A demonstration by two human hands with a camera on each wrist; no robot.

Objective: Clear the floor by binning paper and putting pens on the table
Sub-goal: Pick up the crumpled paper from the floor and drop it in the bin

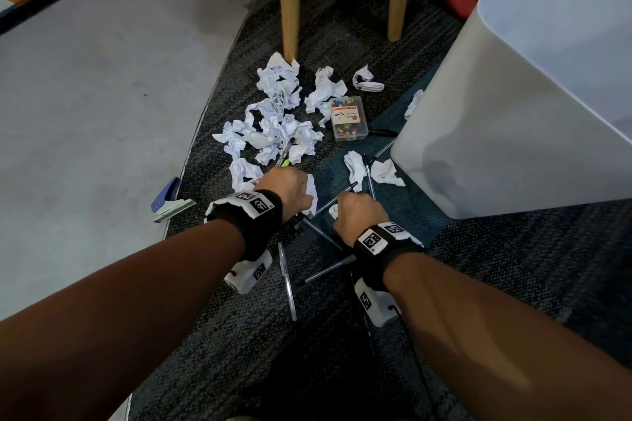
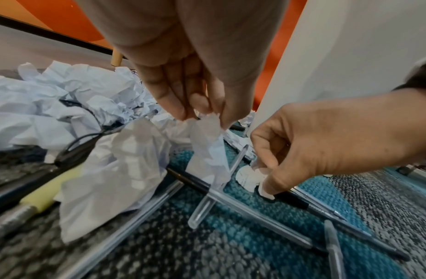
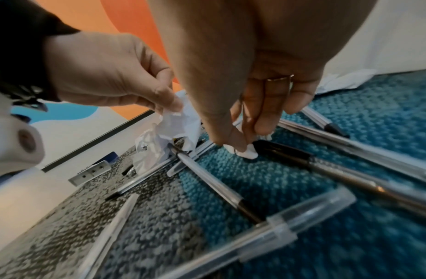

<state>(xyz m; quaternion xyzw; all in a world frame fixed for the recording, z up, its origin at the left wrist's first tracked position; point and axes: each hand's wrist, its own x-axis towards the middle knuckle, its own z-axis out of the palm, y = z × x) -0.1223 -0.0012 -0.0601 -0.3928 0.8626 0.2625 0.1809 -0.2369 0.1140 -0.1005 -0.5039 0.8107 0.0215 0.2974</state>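
Note:
Crumpled white paper (image 1: 273,126) lies scattered on the dark carpet, with several clear pens (image 1: 287,280) crossed among it near my wrists. My left hand (image 1: 290,190) pinches a crumpled paper piece (image 2: 208,149) by its top, just above the pens (image 2: 243,205). Close to its right, my right hand (image 1: 355,212) pinches a smaller paper scrap (image 3: 245,152) low on the carpet, beside a black pen (image 3: 288,152). The same scrap (image 2: 249,176) shows under the right fingers in the left wrist view. A white bin (image 1: 513,106) stands at the right.
A clear box of pushpins (image 1: 349,118) lies among the paper. A blue hole punch (image 1: 171,200) sits at the carpet's left edge, by the grey floor. Wooden chair legs (image 1: 289,0) stand behind the paper. A green highlighter (image 1: 284,161) pokes from the heap.

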